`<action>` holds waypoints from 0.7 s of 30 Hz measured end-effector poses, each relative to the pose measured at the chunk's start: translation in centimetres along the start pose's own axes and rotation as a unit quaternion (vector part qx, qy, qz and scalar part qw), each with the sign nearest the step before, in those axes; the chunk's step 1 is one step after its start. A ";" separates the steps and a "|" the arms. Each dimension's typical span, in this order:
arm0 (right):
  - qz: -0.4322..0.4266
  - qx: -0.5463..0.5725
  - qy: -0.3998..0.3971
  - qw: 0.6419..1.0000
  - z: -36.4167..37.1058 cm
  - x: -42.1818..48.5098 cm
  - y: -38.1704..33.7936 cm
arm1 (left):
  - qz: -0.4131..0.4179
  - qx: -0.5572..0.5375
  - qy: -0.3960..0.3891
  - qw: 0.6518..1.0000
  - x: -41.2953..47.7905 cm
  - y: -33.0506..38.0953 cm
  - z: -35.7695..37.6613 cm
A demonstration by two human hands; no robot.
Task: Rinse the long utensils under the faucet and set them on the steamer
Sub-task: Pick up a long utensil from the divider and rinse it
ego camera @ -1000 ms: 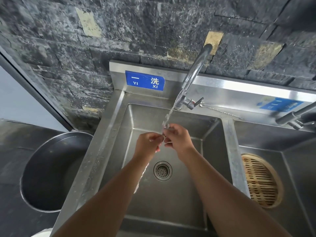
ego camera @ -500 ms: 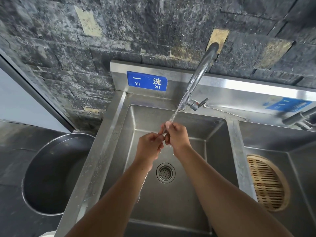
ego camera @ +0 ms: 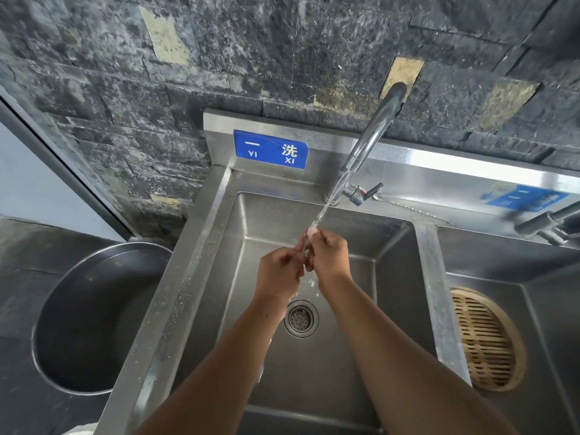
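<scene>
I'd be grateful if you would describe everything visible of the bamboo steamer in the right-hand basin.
The bamboo steamer is a round, pale tan piece with a raised rim around a floor of parallel slats with gaps between them. It lies flat on the bottom of the right basin, close to the steel divider, which hides its left edge. Nothing lies on the slats that show, and neither hand touches it.

Blue sign [ego camera: 270,149] — "一 洗, YI XI" (sink backsplash [ego camera: 408,171]).

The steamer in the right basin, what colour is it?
Light tan bamboo steamer, slatted, shown in the head view.
</scene>
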State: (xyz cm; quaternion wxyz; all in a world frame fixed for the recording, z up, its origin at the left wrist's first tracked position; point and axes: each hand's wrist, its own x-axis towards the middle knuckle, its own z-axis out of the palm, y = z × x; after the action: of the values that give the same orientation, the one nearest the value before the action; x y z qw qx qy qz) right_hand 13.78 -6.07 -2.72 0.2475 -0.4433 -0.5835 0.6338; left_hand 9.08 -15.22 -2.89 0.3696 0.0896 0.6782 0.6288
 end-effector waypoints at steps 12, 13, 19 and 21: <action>-0.015 0.004 -0.055 0.998 -0.8 -0.7 -0.9 | -0.017 -0.030 -0.001 0.999 -1.2 0.7 0.0; -0.008 0.009 -0.041 0.999 -0.8 -0.6 -1.0 | -0.026 -0.045 -0.011 0.999 -1.2 0.9 0.1; 0.023 0.099 -0.017 0.995 -1.5 0.3 -1.7 | -0.117 -0.124 -0.128 0.977 -1.5 1.4 -0.7; 0.025 0.110 -0.020 0.993 -1.6 0.4 -2.0 | -0.109 -0.116 -0.124 0.979 -1.9 1.1 -0.7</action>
State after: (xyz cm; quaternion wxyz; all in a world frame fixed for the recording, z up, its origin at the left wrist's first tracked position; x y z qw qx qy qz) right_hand 14.56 -4.52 -0.84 0.2669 -0.4154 -0.5034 0.7091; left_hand 9.59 -16.63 -1.17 0.5250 0.0491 0.5549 0.6435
